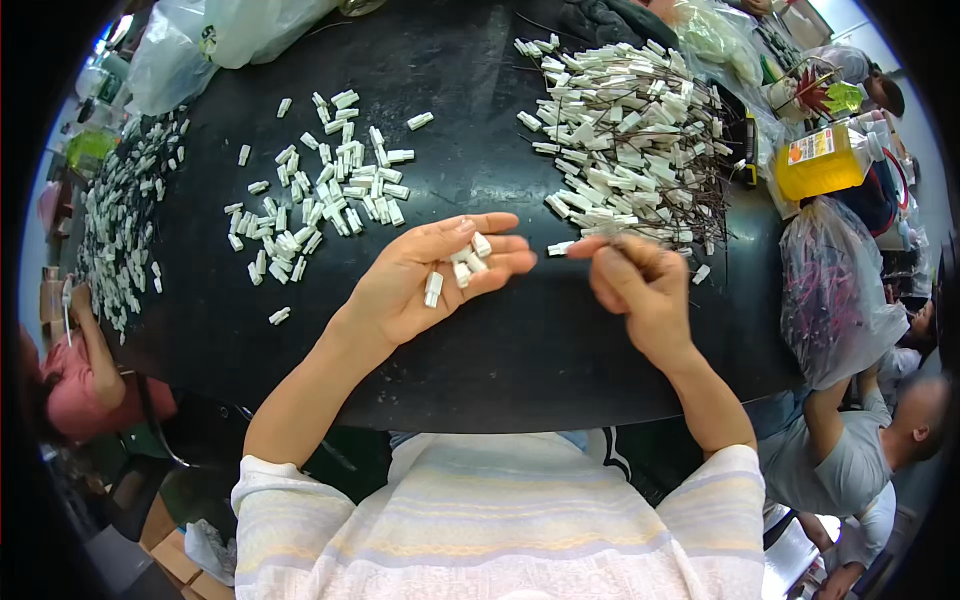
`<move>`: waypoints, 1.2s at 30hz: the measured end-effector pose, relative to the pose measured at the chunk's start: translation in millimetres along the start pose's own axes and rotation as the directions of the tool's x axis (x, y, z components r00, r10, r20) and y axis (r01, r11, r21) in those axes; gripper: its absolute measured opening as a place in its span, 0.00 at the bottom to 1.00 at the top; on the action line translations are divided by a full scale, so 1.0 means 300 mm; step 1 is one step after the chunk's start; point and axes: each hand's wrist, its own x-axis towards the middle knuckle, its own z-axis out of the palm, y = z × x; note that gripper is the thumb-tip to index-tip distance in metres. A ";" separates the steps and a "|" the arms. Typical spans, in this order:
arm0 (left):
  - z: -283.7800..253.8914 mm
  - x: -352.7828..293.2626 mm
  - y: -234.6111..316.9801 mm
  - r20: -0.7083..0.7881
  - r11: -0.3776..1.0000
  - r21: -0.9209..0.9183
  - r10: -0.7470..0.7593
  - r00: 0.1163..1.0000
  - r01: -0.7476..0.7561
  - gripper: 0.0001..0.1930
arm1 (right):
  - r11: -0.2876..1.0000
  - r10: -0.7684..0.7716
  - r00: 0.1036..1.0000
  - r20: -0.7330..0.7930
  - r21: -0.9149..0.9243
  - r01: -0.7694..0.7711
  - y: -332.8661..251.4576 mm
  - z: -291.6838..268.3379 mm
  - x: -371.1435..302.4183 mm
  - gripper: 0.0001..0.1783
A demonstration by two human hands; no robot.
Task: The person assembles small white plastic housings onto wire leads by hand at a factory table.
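Note:
My left hand (440, 262) is turned palm up, fingers spread a little, with several small white plastic connector pieces (470, 262) resting in the palm and on the fingers. My right hand (640, 285) is slightly blurred, its thumb and fingers curled together, and what lies between them is hidden. At the tip of its index finger is a single white connector piece (560, 248); whether it is gripped or only touched I cannot tell. Just beyond this hand rises a big heap of white connector pieces (630, 140) with thin dark brown strands. Looser white pieces (350, 180) lie scattered beyond my left hand.
Another spread of white pieces (120, 230) covers the black table's (480, 370) left side. At right stand a yellow-filled bottle (825, 160) and a clear plastic bag (840, 290). Plastic bags (260, 30) lie at the far left. Other people sit on both sides.

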 end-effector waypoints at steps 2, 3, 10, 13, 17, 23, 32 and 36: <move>-0.014 -0.002 0.000 0.184 0.999 0.047 -0.023 0.983 0.015 0.21 | 0.980 0.060 0.993 0.105 0.182 -0.079 0.019 0.023 0.003 0.09; -0.015 -0.003 -0.004 0.183 0.999 0.049 -0.032 0.983 0.023 0.21 | 0.979 0.062 0.993 0.098 0.187 -0.080 0.026 0.036 0.002 0.09; 0.025 -0.002 -0.027 -0.069 0.994 0.105 0.020 0.997 -0.012 0.12 | 0.980 0.112 0.991 0.072 0.157 -0.122 0.059 0.063 0.005 0.04; 0.029 0.001 -0.038 -0.030 0.993 0.113 0.027 0.999 -0.024 0.10 | 0.996 0.035 0.999 0.004 0.077 -0.035 0.078 0.073 -0.001 0.05; 0.021 0.000 -0.039 -0.002 0.985 0.170 0.040 0.999 -0.039 0.09 | 0.996 0.089 0.996 0.006 0.014 -0.089 0.051 0.071 -0.005 0.05; 0.039 -0.001 -0.051 0.060 0.991 0.133 0.015 0.998 -0.022 0.09 | 0.997 0.078 0.997 -0.012 -0.012 -0.078 0.059 0.080 -0.003 0.05; 0.037 -0.004 -0.061 0.098 0.965 0.255 0.036 0.995 -0.060 0.10 | 0.994 0.053 0.999 0.010 -0.099 -0.052 0.059 0.076 -0.003 0.04; 0.040 -0.005 -0.071 0.058 0.910 0.411 0.030 0.998 -0.052 0.12 | 0.997 0.078 0.997 -0.021 0.005 -0.078 0.067 0.087 -0.005 0.03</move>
